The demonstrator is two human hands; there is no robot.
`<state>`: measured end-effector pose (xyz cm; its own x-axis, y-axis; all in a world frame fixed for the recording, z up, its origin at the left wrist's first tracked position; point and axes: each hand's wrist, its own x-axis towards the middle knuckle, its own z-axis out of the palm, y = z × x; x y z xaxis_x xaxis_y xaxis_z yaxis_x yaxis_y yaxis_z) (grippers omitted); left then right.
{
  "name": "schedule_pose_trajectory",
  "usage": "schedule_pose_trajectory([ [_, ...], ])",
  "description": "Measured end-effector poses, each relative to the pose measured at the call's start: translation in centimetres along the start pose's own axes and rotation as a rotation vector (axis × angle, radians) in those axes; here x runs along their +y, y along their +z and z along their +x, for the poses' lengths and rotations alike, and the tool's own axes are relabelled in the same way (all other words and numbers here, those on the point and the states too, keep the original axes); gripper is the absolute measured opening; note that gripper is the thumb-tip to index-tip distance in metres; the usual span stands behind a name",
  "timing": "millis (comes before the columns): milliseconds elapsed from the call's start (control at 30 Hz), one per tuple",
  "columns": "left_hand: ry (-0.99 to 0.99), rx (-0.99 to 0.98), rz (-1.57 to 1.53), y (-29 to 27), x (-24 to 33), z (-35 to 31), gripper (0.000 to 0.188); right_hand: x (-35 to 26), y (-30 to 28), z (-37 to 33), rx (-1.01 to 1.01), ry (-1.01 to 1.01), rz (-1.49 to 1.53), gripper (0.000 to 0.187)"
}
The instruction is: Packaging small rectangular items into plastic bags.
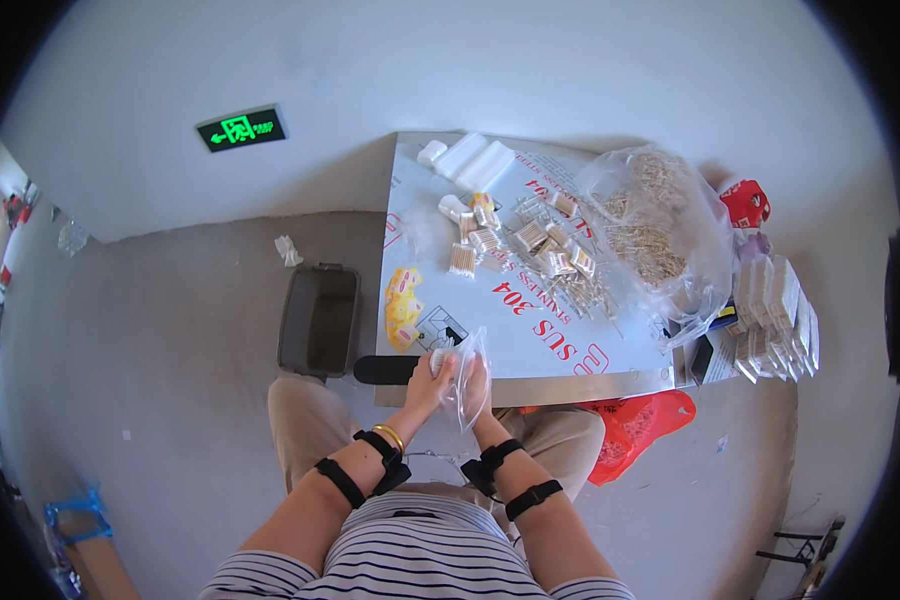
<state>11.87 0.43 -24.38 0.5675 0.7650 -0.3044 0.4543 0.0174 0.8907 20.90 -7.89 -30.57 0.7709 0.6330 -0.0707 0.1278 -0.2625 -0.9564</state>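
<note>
At the table's near edge, my left hand [423,388] is closed round a bundle of cotton swabs [439,361], whose white tips show above the fingers. My right hand [479,385] grips a clear plastic bag [460,392] that hangs between both hands and partly hides its fingers. Beyond them on the metal-topped table [450,320] lie several bundles of wooden-stick cotton swabs [462,260], some with printed wraps. Loose swabs [582,292] are scattered beside these. Yellow printed labels [403,308] lie to the left of my hands.
A large clear bag of loose swabs [645,250] fills the table's right side. Stacked white packs [775,310] stand beyond it. Clear plastic sleeves [485,165] lie at the back. A dark bin [320,320] stands left of the table; a red bag [640,430] hangs below its right edge.
</note>
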Motion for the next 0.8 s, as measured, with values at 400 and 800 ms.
schedule_pose_trajectory([
  [400,0.370,0.157,0.342,-1.5,-0.2,-0.1,0.058,2.6,-1.1,1.7,0.075,-0.327,-0.220,0.042],
  [800,0.625,-0.080,0.669,-4.0,6.7,12.2,0.044,-7.8,-7.6,17.3,-0.010,-0.127,-0.429,0.042],
])
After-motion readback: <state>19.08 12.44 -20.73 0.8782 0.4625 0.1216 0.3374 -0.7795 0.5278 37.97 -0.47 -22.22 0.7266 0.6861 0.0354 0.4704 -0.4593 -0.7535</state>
